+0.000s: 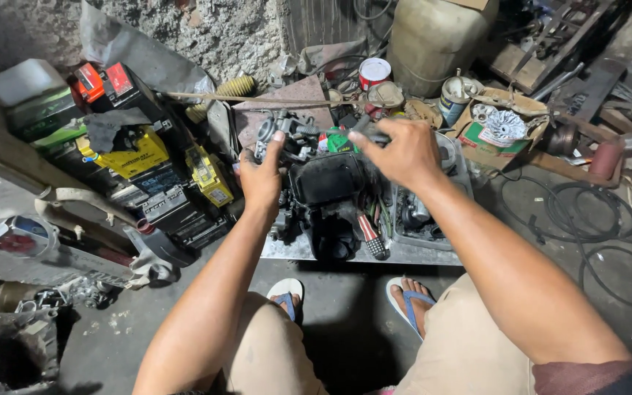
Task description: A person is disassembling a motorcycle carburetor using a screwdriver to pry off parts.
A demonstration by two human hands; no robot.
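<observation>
Left hand [261, 179] is closed around a metal carburettor [281, 135] held above the low tray [418, 252], right hand [396, 150] grips a dark tool [371, 134] beside it; advisable to steady the part firmly while working.

A single head-worn camera looks steeply down and forward from a squatting person's eye level. It sits close above both forearms, with knees and sandalled feet at the lower edge. The view faces a cluttered workshop floor, reaching as far as a rough plastered wall [221, 33] along the top edge.
</observation>
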